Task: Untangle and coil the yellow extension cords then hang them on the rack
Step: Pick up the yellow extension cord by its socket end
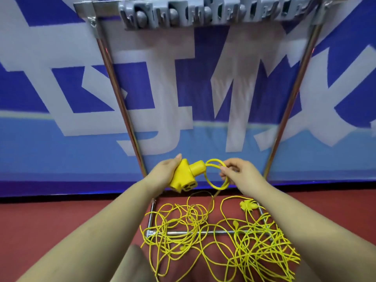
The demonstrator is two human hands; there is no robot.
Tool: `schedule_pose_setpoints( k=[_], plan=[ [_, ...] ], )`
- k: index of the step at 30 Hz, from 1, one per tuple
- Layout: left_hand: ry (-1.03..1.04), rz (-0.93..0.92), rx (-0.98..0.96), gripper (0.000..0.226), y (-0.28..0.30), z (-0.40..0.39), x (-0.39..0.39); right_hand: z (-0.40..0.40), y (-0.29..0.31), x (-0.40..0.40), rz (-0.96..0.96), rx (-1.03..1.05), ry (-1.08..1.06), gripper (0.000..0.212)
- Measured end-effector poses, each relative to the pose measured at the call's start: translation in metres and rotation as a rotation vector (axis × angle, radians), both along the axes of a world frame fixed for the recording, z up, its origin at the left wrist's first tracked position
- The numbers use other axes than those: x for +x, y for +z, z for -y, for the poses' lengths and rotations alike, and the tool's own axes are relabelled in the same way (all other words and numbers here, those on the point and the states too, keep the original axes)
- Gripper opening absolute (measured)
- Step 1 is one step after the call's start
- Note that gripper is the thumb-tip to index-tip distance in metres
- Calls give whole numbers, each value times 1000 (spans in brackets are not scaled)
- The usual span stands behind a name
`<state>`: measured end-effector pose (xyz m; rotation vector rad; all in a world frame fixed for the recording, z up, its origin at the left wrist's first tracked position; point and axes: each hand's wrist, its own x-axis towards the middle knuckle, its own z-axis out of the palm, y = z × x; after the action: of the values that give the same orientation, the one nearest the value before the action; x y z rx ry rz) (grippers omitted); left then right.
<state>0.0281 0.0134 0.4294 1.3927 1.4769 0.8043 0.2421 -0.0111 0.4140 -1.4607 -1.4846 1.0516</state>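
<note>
I look down past both my bare forearms toward a red floor (61, 220) and a blue banner (50, 139) with large pale lettering standing behind it.

My left hand (165, 169) is curled round a chunky yellow socket block (182, 179), the multi-outlet end of a cord, holding it in the air at the centre of the view. The outlet faces point down and toward me. From the block's round neck the cord leaves to the right and forms a small loop (216, 174).

My right hand (237, 171) is just right of the block, level with the left hand and near it. Its thumb and fingertips pinch the top of that loop, with the rest of the loop hanging below the fingers. From the loop's bottom the cord drops straight to the floor.

There, below and between my arms, lies the tangle (213, 237) of thin yellow cords, many overlapping curls spread wide. It is draped over the rack's (203, 9) low metal base bars. A flat yellow plug (247, 205) lies at the heap's far right edge, under my right wrist.

The rack stands directly ahead: two shiny poles rise from the base and spread toward a grey hook bar at the top of the view, well above my hands. It carries no cord.
</note>
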Motion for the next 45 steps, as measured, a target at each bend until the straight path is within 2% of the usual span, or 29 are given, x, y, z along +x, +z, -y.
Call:
schedule_pose_setpoints(
  k=[2,4,6,8,9,11,16,21,25,30,32,37,39,41,44,45],
  plan=[
    [-18,-20,-7,44,-25,6,3,3,-22,3,-1,-23,-18,14],
    [23,37,-57,38,-52,15,6,7,-42,6,2,-34,-40,11],
    [52,158,-157,34,-81,28,8,15,-65,10,18,-50,-69,9],
    [54,294,-292,39,-109,39,11,25,-89,12,24,-89,-87,9],
    [59,338,-342,33,-119,43,13,30,-100,13,26,-109,-96,11],
    [65,413,-408,15,-126,44,19,31,-115,15,25,-117,-111,15],
    [-38,585,-437,18,-128,32,18,14,-115,13,-97,-134,-106,18],
    [-180,574,-467,42,-140,28,14,7,-124,6,-66,-151,-7,16],
    [-261,568,-451,30,-146,27,26,-1,-121,6,-70,-79,-21,18],
    [-266,444,-405,24,-155,25,39,6,-118,-1,-128,-68,103,27],
    [-223,365,-353,22,-159,24,43,8,-117,-1,-141,-41,89,27],
    [-38,212,-207,25,-165,15,43,7,-117,4,-2,-34,147,21],
    [-33,202,-184,21,-164,14,43,6,-117,6,32,-45,141,11],
    [-71,210,-182,19,-162,15,44,2,-114,11,36,-52,111,16],
    [-184,275,-199,16,-158,16,47,-3,-105,22,58,-20,23,8],
    [-212,298,-211,16,-156,17,49,-4,-104,25,63,-15,-1,13]
  ],
)
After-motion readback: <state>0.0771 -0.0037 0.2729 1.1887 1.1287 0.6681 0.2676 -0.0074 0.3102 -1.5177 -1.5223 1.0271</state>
